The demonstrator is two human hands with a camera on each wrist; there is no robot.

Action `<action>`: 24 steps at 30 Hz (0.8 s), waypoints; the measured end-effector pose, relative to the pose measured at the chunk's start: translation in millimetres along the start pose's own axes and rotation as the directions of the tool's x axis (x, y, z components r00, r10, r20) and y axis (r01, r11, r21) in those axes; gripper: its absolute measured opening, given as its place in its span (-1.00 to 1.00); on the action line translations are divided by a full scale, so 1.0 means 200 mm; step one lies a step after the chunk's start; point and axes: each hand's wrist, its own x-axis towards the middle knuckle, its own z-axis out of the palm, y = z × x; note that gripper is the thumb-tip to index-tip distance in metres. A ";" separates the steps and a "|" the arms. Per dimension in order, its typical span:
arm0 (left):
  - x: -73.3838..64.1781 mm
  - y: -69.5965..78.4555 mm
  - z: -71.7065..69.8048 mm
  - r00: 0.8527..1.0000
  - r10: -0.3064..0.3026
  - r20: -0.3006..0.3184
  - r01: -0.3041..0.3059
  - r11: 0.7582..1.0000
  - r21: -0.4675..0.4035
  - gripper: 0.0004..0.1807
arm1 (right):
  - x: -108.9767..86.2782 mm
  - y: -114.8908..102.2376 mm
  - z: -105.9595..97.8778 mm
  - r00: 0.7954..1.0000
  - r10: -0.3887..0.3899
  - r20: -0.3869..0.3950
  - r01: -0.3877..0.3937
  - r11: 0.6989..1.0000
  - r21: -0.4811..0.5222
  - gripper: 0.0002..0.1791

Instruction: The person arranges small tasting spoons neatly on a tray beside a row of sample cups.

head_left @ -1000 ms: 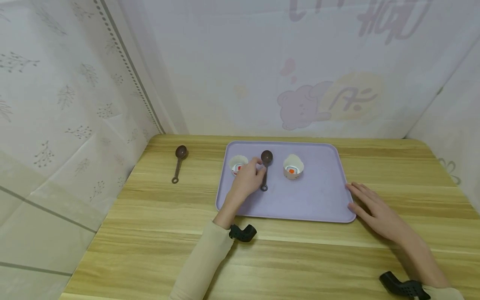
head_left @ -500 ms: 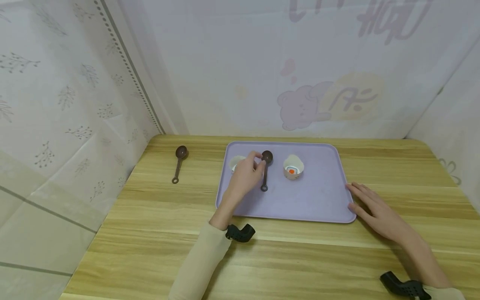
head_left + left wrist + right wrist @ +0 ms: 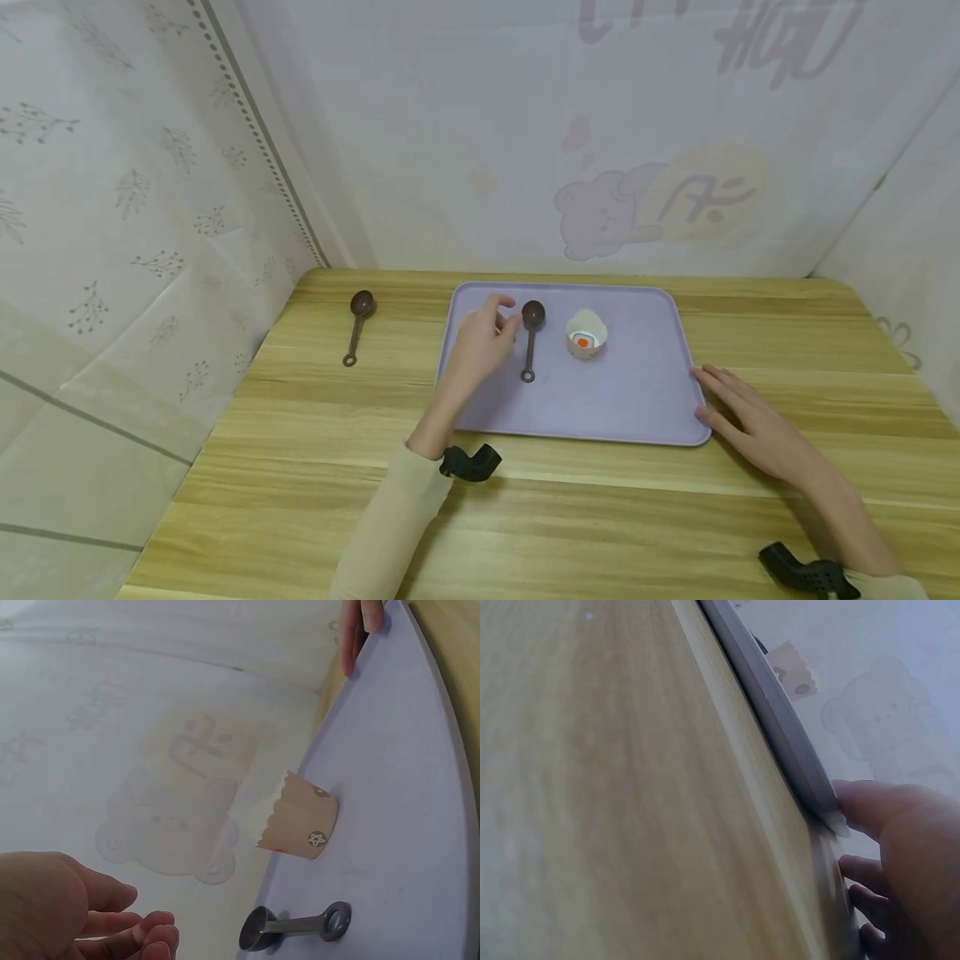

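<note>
Brown spoon (image 3: 531, 337) lying on the lilac tray (image 3: 637, 400), left hand (image 3: 482, 340) just beside it.
I see that hand's fingers loosely bent, thumb apart, around nothing; a paper cup (image 3: 587, 340) stands across the spoon; the right hand (image 3: 759, 429) touches the tray's edge, fingers extended; another spoon (image 3: 357, 327) lies on the table (image 3: 570, 525).

Pale printed cloths (image 3: 420, 167) around a flat, yellow-brown wooden table (image 3: 585, 525).
The whitish back cloth carries 1 faint lilac bear (image 3: 600, 217) beside a round, pale yellow patch (image 3: 742, 167) (2 pinkish marks (image 3: 577, 134) sit above the bear); the white left cloth (image 3: 142, 300) bears grey leafy sprigs (image 3: 132, 194).
</note>
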 end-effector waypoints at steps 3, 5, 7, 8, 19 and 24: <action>0.00 0.00 -0.02 1.000 -0.007 -0.013 0.007 1.000 -0.004 -0.66 | 0.00 0.00 0.00 1.000 -0.003 -0.002 0.003 1.000 -0.002 -0.30; 0.00 0.00 -0.03 1.000 -0.007 -0.019 0.007 1.000 -0.003 -0.66 | 0.00 0.00 0.00 1.000 -0.003 -0.003 0.003 1.000 -0.003 -0.30; 0.01 0.00 -0.03 1.000 -0.006 -0.018 0.006 1.000 -0.009 -0.65 | 0.00 0.00 0.00 1.000 0.000 -0.003 0.000 1.000 -0.004 -0.30; 0.01 -0.01 -0.04 1.000 -0.005 -0.016 0.005 1.000 -0.012 -0.65 | 0.00 0.00 0.00 1.000 0.002 -0.003 -0.002 1.000 -0.003 -0.30; 0.00 -0.03 -0.09 0.999 -0.009 -0.051 0.010 1.000 0.004 -0.65 | 0.00 -0.01 -0.01 1.000 0.014 0.006 -0.014 1.000 -0.006 -0.30; 0.00 -0.04 -0.11 0.998 0.015 -0.061 -0.014 1.000 0.011 -0.67 | 0.00 -0.01 -0.01 1.000 0.021 0.014 -0.021 1.000 -0.005 -0.29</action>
